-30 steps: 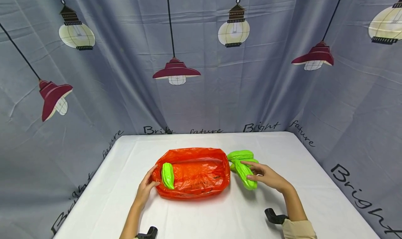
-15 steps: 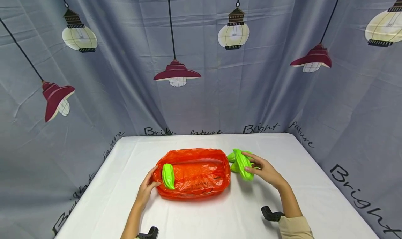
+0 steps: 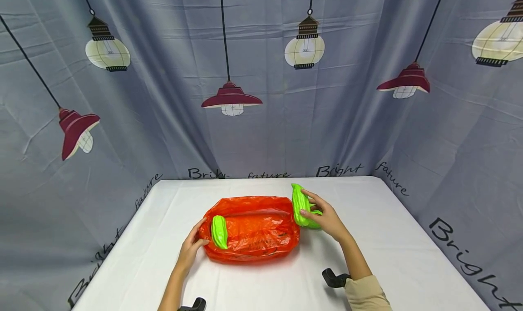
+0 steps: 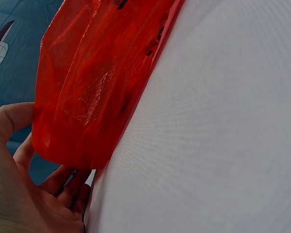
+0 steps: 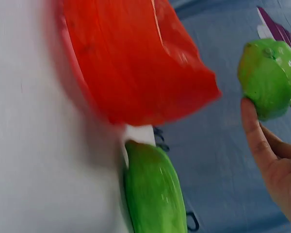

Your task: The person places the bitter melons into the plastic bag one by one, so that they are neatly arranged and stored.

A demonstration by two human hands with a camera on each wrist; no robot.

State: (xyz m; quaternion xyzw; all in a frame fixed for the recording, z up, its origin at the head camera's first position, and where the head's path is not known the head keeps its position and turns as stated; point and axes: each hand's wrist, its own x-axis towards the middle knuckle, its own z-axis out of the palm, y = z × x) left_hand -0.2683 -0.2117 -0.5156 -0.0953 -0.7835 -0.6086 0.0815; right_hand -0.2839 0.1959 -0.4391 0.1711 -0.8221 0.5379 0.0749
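Observation:
A red plastic bag (image 3: 253, 255) lies on the white table with its mouth spread wide. At its left end my left hand (image 3: 189, 249) holds the side, thumb and fingers about the film (image 4: 82, 107). One green ridged bitter melon (image 3: 219, 232) lies inside, at the left. My right hand (image 3: 330, 221) grips another bitter melon (image 3: 299, 205), raised off the table by the bag's right rim. In the right wrist view, fingers and thumb hold it (image 5: 266, 80) near its end. Below, a further bitter melon (image 5: 155, 194) lies beside the bag; in the head view it is partly hidden.
The white table (image 3: 261, 288) reaches back to a grey-blue curtain (image 3: 261, 138) printed with lamps and lettering. Black wrist mounts (image 3: 335, 278) stick out from both forearms near the table's front.
My right hand has lifted the bitter melon off the others and carried it left to the bag's right rim. My left hand stays at the bag's left end. The head view has tilted slightly up.

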